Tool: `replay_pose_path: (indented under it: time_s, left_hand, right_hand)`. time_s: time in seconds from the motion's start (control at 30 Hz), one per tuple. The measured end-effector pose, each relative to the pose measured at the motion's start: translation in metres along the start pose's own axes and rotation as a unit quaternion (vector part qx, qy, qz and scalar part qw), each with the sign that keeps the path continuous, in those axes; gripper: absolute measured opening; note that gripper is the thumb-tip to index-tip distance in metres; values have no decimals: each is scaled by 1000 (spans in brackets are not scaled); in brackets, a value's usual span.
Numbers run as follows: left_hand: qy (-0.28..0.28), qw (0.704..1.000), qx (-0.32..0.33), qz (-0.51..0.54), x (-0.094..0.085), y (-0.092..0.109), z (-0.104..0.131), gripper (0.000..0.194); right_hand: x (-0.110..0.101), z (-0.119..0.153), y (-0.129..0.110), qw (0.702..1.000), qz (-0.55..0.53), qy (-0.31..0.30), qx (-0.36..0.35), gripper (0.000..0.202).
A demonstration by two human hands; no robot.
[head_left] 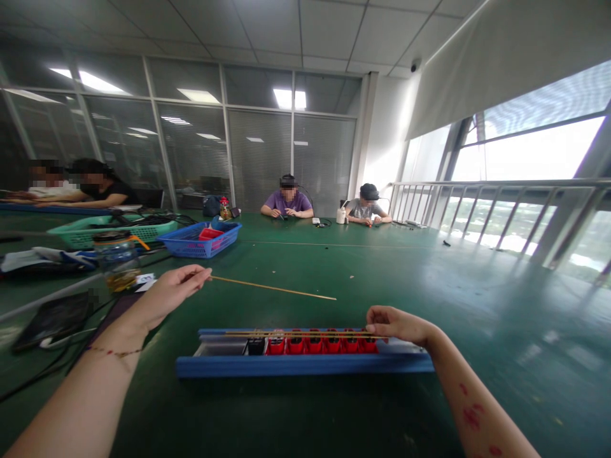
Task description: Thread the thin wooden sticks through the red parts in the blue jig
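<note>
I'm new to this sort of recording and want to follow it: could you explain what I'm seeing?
There is no machine, only a person's bare hands. The one picture comes from a camera on that person's head, looking forward and down. On the green table lies a long blue tray holding a row of red pieces and a black piece. Thin sticks run lengthwise above them. The left hand pinches another stick by one end; the right hand is at the tray's sticks, its grip unclear.
</note>
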State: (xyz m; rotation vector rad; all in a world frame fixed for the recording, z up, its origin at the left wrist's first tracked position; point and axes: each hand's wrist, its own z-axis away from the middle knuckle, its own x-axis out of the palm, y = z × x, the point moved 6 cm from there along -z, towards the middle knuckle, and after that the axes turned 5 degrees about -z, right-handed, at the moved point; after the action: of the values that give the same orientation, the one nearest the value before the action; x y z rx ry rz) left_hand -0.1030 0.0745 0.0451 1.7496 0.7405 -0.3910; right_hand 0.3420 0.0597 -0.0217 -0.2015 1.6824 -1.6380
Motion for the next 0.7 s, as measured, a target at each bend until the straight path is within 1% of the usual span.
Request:
replay_pose_path:
  time_s: [0.1,0.2,0.27,0.4,0.53,0.6,0.7]
  left_hand:
    - [-38,999,16,18,12,-13,-7,44]
    - [-55,998,7,-18,25,-23,-12,44]
    - [-71,996,9,-45,36,-26,-13,46]
    - [-132,985,43,-100,60,-19,-16,44]
    - [-197,961,92,-170,87,-6,-22,36]
    - [-212,944,115,-226,100,-2,-25,29]
    - [-206,926,124,-289,118,0,-31,18]
  right_hand:
    - [-1,1,2,1000,2,-3,3,32]
    - [-2,1,5,1000,7,-6,5,32]
    - [-2,1,6,1000,17,-6,4,32]
    - [-5,2,6,999,41,5,10,34]
    - [-8,2,5,999,49,21,12,37]
    - [-8,2,5,999,46,21,12,38]
    - [-8,4,3,999,40,25,5,36]
